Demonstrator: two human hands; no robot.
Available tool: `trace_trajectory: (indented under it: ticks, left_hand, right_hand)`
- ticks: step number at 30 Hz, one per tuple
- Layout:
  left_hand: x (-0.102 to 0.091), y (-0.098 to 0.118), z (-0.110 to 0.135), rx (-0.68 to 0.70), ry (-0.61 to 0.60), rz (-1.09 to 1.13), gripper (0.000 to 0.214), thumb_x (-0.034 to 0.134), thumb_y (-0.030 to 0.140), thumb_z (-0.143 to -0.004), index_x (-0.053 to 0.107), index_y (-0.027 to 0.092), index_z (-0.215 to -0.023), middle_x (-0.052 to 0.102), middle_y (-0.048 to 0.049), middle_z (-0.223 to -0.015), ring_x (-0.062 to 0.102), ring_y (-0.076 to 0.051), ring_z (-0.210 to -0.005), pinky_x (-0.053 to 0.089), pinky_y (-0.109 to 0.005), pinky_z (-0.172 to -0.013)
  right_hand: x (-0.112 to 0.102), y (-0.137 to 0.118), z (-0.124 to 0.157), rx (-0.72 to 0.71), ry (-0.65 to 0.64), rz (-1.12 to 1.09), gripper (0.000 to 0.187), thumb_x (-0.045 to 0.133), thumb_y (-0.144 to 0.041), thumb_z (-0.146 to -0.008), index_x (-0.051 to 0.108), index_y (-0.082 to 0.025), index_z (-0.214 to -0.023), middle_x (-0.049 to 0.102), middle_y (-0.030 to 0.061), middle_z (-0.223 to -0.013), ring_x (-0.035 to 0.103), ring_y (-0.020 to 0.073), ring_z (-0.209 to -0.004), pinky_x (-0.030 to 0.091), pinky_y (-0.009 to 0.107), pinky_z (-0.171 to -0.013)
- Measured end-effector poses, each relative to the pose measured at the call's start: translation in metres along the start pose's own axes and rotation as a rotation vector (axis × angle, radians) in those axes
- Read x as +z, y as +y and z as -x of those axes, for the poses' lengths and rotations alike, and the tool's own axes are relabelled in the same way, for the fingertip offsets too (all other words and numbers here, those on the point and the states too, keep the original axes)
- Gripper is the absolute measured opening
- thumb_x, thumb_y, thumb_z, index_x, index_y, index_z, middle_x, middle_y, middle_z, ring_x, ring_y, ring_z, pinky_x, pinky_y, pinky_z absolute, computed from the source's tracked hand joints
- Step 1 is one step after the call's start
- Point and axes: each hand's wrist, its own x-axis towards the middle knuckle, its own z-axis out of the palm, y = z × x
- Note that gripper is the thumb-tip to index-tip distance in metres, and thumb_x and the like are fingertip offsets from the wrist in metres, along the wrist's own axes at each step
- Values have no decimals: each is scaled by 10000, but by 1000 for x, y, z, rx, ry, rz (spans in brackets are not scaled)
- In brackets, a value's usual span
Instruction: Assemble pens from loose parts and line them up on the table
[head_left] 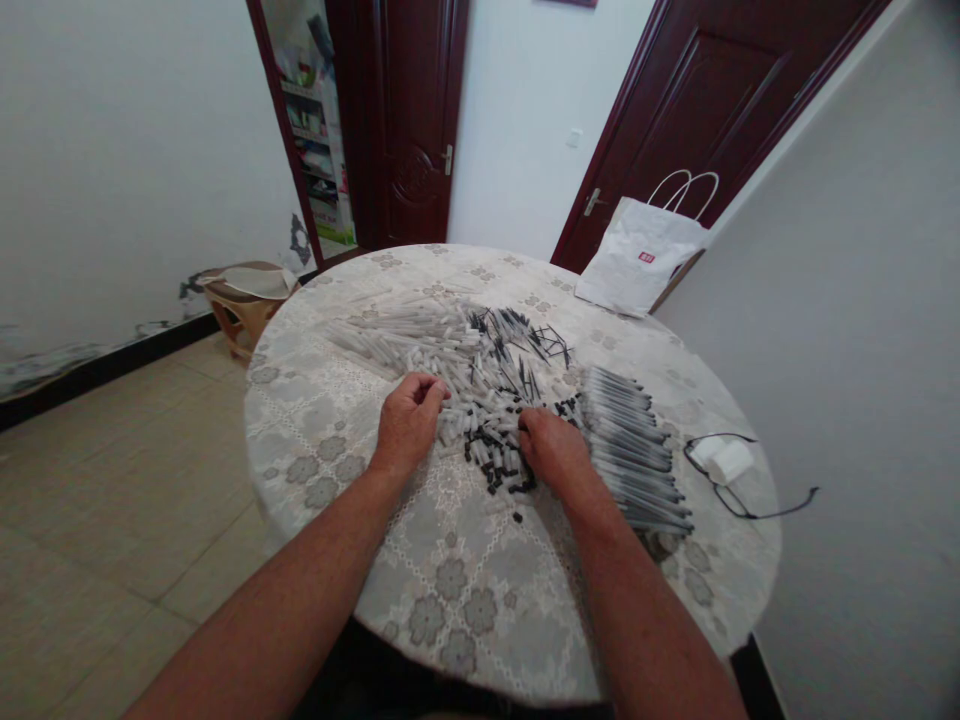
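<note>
My left hand (pixel 411 418) is closed, thumb and forefinger pressed together at the left edge of a pile of short white pen pieces (pixel 454 425). What it pinches, if anything, is too small to make out. My right hand (pixel 556 450) has its fingers curled down among small black pen pieces (pixel 487 458); its fingertips are partly hidden, and so is anything in them. Beyond the hands lie many long white pen barrels (pixel 405 325) and thin dark-ended refills (pixel 517 330). Right of my right hand, a stack of whole-looking pens (pixel 634 445) lies in rows.
A patterned cloth covers the round table (pixel 457 600). Black-framed glasses (pixel 739 510) and a white folded tissue (pixel 727 460) lie at the right edge. A white paper bag (pixel 641 255) stands at the back right. A stool (pixel 244 300) stands left of the table.
</note>
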Motion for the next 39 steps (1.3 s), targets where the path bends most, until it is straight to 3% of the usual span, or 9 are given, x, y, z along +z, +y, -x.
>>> trace_trajectory:
  ticks: [6,10,16,21,24,26,29,31,39]
  left_hand:
    - [0,5,4,36,-74,-2,230,590,411,-869,672,198,-841,710,-20,-785,610,-154,-664,470,-264,-637]
    - [3,8,8,-1,-227,75,247,613,432,-868,665,191,-878,726,-38,-820,619,-152,-636,468,-259,-569]
    - [8,10,15,-170,-545,320,381,671,471,-851,667,176,-1091,747,-95,-935,675,-187,-669,487,-262,-481]
    - [7,11,15,-268,-548,515,337,733,459,-830,661,150,-943,735,-97,-889,720,-208,-781,572,-278,-597]
    - [7,10,11,-342,-421,647,348,770,433,-809,627,150,-952,746,-101,-898,740,-218,-796,601,-293,-630]
    - [7,9,7,-370,-337,745,333,778,399,-811,606,151,-951,748,-96,-891,749,-224,-806,614,-304,-644]
    - [7,8,4,-390,-288,846,272,738,362,-857,592,149,-945,752,-101,-909,755,-229,-831,627,-335,-697]
    - [6,7,3,-397,-287,877,245,706,354,-885,586,148,-942,755,-114,-929,757,-235,-844,630,-355,-719]
    - [5,10,5,-420,-325,931,215,663,336,-920,565,153,-976,753,-133,-974,762,-258,-857,632,-395,-738]
  right_hand:
    - [-10,9,11,20,160,-98,147,498,-246,-950,615,-212,-1033,681,83,-1043,633,211,-965,410,272,-805]
    - [-13,11,13,-38,304,-227,142,501,-214,-930,610,-204,-1020,669,83,-1018,615,215,-967,416,279,-852]
    - [-13,-12,18,-326,404,-422,143,470,-200,-957,611,-195,-981,645,82,-984,593,198,-966,432,275,-886]
    - [-10,-29,19,-450,440,-528,171,455,-193,-974,626,-199,-967,648,91,-1014,599,196,-994,462,298,-914]
    - [-7,-27,19,-377,612,-756,108,512,-207,-950,619,-200,-962,649,88,-993,617,200,-965,496,331,-889]
    - [-4,-24,16,-224,705,-1027,82,539,-239,-944,605,-202,-977,651,64,-950,642,184,-861,532,326,-791]
    - [0,-21,9,4,712,-1518,85,553,-284,-946,547,-217,-999,662,18,-909,664,146,-697,551,283,-620]
    - [2,-21,4,65,682,-1752,165,607,-293,-911,508,-227,-1025,679,0,-896,679,138,-659,554,264,-576]
    - [2,-27,2,115,654,-1875,587,711,-300,-842,389,-252,-1329,728,7,-922,722,148,-685,603,287,-627]
